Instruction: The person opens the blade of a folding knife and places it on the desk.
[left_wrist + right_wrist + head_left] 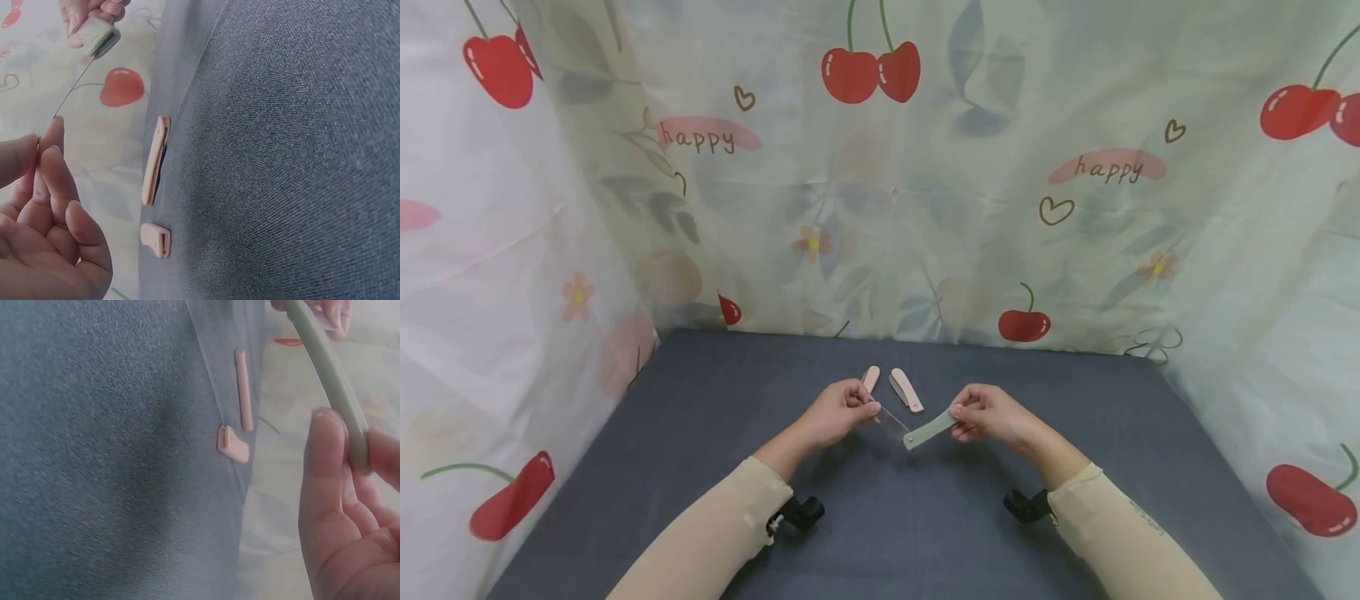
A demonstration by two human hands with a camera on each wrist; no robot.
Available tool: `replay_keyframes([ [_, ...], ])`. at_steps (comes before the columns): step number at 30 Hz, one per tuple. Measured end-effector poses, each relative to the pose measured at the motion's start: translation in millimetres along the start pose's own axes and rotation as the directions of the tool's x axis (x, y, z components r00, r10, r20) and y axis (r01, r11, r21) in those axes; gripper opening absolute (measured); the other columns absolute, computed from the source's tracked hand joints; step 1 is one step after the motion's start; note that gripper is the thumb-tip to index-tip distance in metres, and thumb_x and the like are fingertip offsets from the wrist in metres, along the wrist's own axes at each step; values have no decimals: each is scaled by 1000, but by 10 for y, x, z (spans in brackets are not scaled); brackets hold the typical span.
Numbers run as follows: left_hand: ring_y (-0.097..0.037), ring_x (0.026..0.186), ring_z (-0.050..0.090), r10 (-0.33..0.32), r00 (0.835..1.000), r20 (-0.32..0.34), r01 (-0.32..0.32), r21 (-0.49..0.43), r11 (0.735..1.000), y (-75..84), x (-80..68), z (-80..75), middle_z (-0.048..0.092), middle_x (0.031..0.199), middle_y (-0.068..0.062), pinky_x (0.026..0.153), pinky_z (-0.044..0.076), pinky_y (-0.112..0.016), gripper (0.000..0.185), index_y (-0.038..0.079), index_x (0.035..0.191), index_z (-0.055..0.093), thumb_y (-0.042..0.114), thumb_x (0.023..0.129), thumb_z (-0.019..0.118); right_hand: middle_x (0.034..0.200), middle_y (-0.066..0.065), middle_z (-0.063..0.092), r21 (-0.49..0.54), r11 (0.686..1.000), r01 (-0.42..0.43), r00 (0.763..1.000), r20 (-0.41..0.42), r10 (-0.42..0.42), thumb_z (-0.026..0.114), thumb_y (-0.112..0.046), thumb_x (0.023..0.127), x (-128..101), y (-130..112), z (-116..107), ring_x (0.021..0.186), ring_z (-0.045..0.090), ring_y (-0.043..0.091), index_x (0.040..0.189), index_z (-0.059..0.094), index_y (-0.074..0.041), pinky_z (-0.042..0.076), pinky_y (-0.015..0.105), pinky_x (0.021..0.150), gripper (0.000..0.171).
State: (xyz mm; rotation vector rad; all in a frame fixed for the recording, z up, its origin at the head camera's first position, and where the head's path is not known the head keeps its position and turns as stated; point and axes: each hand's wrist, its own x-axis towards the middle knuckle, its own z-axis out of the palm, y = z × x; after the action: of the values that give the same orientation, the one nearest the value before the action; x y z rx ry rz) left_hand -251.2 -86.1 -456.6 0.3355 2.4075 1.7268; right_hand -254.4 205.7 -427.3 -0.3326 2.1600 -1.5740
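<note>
A folding knife (928, 429) with a pale green handle hangs unfolded above the table between my hands. My left hand (842, 412) pinches its thin blade (891, 423) between thumb and fingertips; the left wrist view shows that blade edge-on as a fine line. Gripping the far end of the handle (334, 375) is my right hand (988, 414), thumb on one side and fingers on the other. Just beyond, two pink folding knives lie on the table: one (871, 379) partly hidden behind my left hand, the other (907, 392) in the gap between the hands.
Dark grey cloth covers the table (917, 533). A white curtain (895, 208) printed with cherries and leaves hangs at the back and both sides. Black wrist mounts (801, 512) stick out inward below both sleeves, close above the table.
</note>
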Motion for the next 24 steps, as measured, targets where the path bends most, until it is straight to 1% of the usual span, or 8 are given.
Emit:
replay_keyframes([
  [3, -16, 76, 64, -4, 999, -32, 3, -30, 1000, -9, 13, -2, 73, 87, -14, 67, 46, -32, 13, 4, 89, 58, 11, 97, 66, 91, 21, 71, 42, 999, 10, 999, -44, -8, 57, -9, 102, -10, 29, 1, 76, 70, 17, 107, 55, 8, 59, 40, 76, 18],
  [7, -34, 83, 67, 2, 997, -83, -10, -93, 996, -27, 21, 15, 73, 88, -18, 72, 47, -37, 14, 3, 88, 57, 8, 97, 65, 90, 16, 71, 109, 994, 27, 995, -102, -16, 56, -8, 103, -16, 86, 3, 77, 70, 17, 108, 53, 8, 58, 38, 78, 17],
  [10, -39, 87, 68, 5, 990, -140, -27, -156, 987, -35, 13, 50, 73, 86, -18, 76, 48, -39, 15, 4, 86, 55, 6, 96, 66, 88, 11, 71, 162, 986, 51, 989, -146, -27, 55, -9, 103, -22, 115, 14, 77, 70, 14, 108, 51, 6, 58, 36, 79, 16],
  [13, -29, 79, 69, 2, 980, -199, -48, -228, 972, -21, -5, 91, 74, 86, -18, 75, 50, -37, 16, 3, 85, 54, 4, 95, 67, 87, 10, 71, 217, 973, 80, 981, -189, -39, 54, -9, 104, -35, 123, 40, 77, 70, 13, 108, 49, 5, 58, 33, 77, 15],
  [15, -20, 75, 67, -6, 975, -222, -57, -276, 959, -17, -16, 115, 74, 89, -19, 75, 51, -36, 16, 2, 87, 54, 4, 95, 67, 86, 9, 71, 255, 962, 101, 976, -214, -45, 53, -8, 104, -39, 126, 57, 77, 70, 12, 108, 49, 4, 58, 32, 77, 14],
  [17, -15, 73, 65, -18, 971, -238, -62, -325, 944, -21, -20, 134, 73, 91, -20, 73, 51, -33, 15, 2, 89, 54, 5, 95, 67, 86, 9, 71, 285, 951, 119, 971, -232, -52, 52, -7, 105, -42, 127, 73, 78, 70, 12, 109, 48, 3, 58, 31, 78, 12],
  [21, -13, 72, 62, -55, 961, -272, -61, -401, 914, -45, -14, 170, 74, 86, -14, 67, 46, -27, 14, 3, 90, 55, 5, 95, 68, 86, 8, 71, 330, 932, 150, 964, -259, -63, 51, -7, 105, -41, 118, 107, 79, 70, 13, 109, 48, 3, 57, 31, 79, 11],
  [24, -14, 71, 62, -78, 953, -294, -58, -426, 903, -61, -8, 195, 74, 82, -8, 65, 42, -26, 15, 6, 88, 55, 6, 95, 68, 86, 9, 70, 355, 921, 160, 956, -287, -56, 51, -6, 104, -38, 109, 135, 79, 70, 13, 109, 48, 4, 57, 29, 78, 11],
])
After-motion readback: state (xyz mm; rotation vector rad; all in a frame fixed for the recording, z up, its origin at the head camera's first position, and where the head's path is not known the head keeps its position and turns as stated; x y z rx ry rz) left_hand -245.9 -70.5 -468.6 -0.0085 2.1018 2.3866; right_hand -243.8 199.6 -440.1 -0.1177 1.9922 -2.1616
